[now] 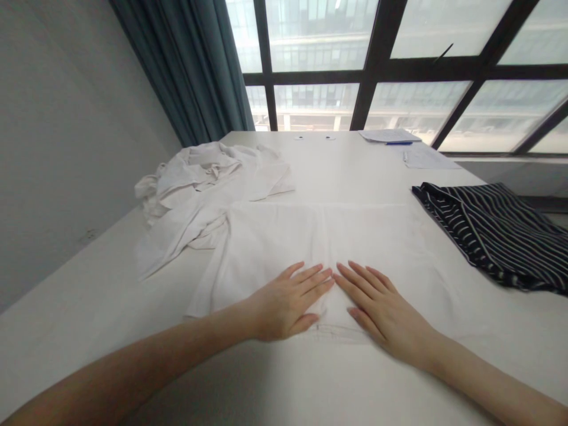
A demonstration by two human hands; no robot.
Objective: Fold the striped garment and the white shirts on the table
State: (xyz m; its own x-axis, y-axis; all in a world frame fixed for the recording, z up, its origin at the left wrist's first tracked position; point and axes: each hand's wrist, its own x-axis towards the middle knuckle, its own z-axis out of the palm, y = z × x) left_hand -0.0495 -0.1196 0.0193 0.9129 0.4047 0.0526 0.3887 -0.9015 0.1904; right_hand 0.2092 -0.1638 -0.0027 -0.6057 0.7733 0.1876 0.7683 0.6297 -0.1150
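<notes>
A white garment (275, 236) lies spread on the white table in front of me, with a crease running down its middle. Flat on its left part rests my left hand (288, 302), fingers stretched toward the crease. My right hand (381, 307) lies flat on the other side, its fingers also out and pointing inward. The fingertips of both hands nearly meet at the crease. Neither hand grips the cloth. Toward the left, the garment has a gathered, wrinkled part that looks like a sleeve.
A crumpled heap of white cloth (208, 171) sits at the back left. On the right lies a folded black garment with white stripes (501, 231). Papers (386, 135) and a blue pen (399, 143) are at the far right. Behind stand a curtain (190, 65) and windows.
</notes>
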